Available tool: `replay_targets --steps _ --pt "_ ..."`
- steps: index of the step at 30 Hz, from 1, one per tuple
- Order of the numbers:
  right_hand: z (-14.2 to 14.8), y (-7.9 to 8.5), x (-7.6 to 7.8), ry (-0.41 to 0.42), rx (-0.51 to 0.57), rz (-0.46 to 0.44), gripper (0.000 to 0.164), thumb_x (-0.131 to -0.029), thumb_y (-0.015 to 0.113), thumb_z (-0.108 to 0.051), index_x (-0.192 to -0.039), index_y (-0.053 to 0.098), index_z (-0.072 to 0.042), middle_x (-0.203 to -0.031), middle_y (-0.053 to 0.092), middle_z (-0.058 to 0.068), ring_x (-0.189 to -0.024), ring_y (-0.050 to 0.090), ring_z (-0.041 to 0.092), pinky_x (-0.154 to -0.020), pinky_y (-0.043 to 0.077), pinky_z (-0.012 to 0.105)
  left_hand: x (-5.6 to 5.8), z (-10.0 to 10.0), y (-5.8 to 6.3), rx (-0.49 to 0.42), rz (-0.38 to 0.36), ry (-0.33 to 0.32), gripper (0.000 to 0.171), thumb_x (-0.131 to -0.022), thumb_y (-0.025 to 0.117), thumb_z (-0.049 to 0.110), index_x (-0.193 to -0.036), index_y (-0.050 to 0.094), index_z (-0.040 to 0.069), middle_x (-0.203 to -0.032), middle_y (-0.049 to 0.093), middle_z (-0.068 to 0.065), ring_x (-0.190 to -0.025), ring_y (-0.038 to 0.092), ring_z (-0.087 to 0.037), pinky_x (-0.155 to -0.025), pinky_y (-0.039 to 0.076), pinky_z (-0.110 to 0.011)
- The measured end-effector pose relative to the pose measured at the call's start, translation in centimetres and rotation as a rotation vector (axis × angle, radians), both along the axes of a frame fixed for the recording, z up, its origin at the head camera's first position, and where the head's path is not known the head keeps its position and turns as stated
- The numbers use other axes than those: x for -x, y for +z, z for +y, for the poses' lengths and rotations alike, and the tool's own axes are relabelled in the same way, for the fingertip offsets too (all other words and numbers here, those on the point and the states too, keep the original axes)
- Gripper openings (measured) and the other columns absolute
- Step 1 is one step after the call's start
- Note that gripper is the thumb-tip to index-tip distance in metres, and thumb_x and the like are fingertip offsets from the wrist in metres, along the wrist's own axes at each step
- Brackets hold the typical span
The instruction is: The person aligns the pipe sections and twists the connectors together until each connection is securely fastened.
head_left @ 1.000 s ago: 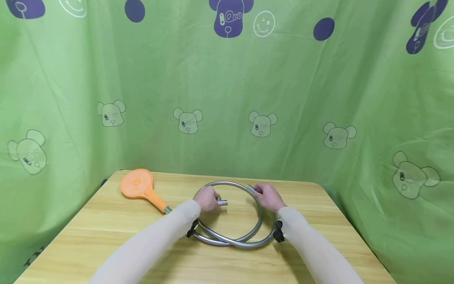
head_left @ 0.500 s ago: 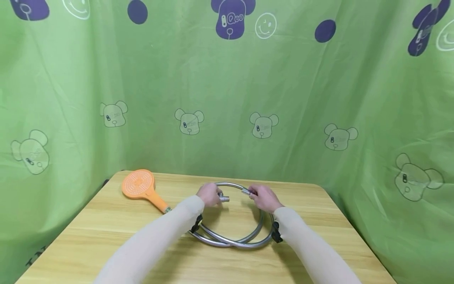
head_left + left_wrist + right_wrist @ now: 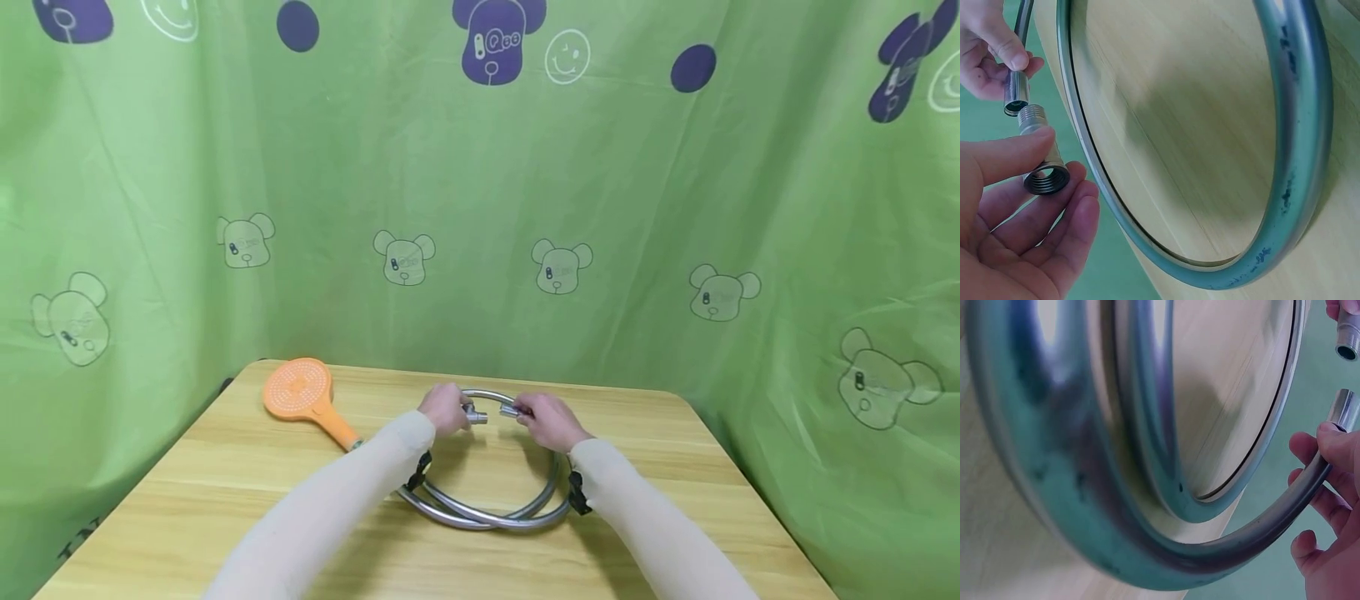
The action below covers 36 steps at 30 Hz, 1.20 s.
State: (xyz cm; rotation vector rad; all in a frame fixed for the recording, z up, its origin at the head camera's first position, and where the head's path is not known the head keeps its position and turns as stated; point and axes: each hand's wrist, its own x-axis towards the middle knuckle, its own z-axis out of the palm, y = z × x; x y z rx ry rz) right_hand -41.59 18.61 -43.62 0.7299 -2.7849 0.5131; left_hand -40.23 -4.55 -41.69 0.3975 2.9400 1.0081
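Note:
My left hand (image 3: 444, 410) pinches a short silvery threaded pipe fitting (image 3: 477, 418) between thumb and fingers. In the left wrist view, the fitting's outer thread (image 3: 1032, 115) points at the hose end, and its near opening has an inner thread. My right hand (image 3: 551, 421) pinches a metal shower hose (image 3: 1260, 525) just behind its smooth metal end connector (image 3: 1342, 409). Fitting and connector face each other above the table, with a small gap between them in the head view. The rest of the hose lies in loops beneath both hands.
An orange shower head (image 3: 298, 389) lies face up at the table's back left, with its handle running toward the hose near my left forearm. The wooden table (image 3: 645, 517) is backed by a green patterned curtain (image 3: 480, 333).
The right hand has moved left, turning the hose end toward the fitting, and the gap has narrowed. The left hand has risen slightly with the fitting. Both grips have stayed.

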Motion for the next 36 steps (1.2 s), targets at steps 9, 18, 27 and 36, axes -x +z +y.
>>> replay_targets --steps 9,18,27,36 --pt "-1.0 -0.1 -0.2 0.018 -0.040 0.010 0.015 -0.091 0.072 -0.012 -0.105 0.073 -0.017 -0.091 0.070 -0.002 -0.083 0.061 0.015 -0.080 0.055 0.041 0.1 0.0 0.0 0.001 0.004 0.009 0.044 -0.073 0.083 0.004 -0.116 0.074 0.005 -0.095 0.075 -0.006 -0.076 0.058 -0.017 -0.068 0.050 -0.029" --pt "-1.7 0.1 -0.3 0.052 -0.063 0.032 0.016 -0.090 0.073 -0.011 -0.104 0.074 -0.018 -0.091 0.071 -0.002 -0.085 0.063 0.018 -0.082 0.055 0.042 0.0 0.1 0.0 -0.012 0.001 0.025 0.042 -0.073 0.083 0.002 -0.114 0.075 0.006 -0.097 0.075 -0.007 -0.077 0.058 -0.017 -0.072 0.050 -0.031" --pt "-1.8 -0.2 -0.2 0.104 -0.098 0.085 0.014 -0.089 0.073 -0.011 -0.100 0.073 -0.019 -0.086 0.071 -0.005 -0.078 0.060 0.015 -0.074 0.052 0.038 -0.1 0.2 0.0 -0.017 0.002 0.022 0.042 -0.073 0.082 0.001 -0.115 0.075 0.007 -0.098 0.075 -0.006 -0.079 0.058 -0.018 -0.075 0.051 -0.033" --pt "-2.0 -0.2 -0.2 0.112 -0.088 0.090 0.015 -0.088 0.074 -0.010 -0.100 0.074 -0.018 -0.086 0.070 -0.005 -0.080 0.062 0.016 -0.076 0.053 0.040 0.1 0.2 0.1 -0.013 0.006 0.032 0.042 -0.073 0.083 0.001 -0.115 0.076 0.008 -0.102 0.075 -0.008 -0.081 0.058 -0.018 -0.077 0.051 -0.034"
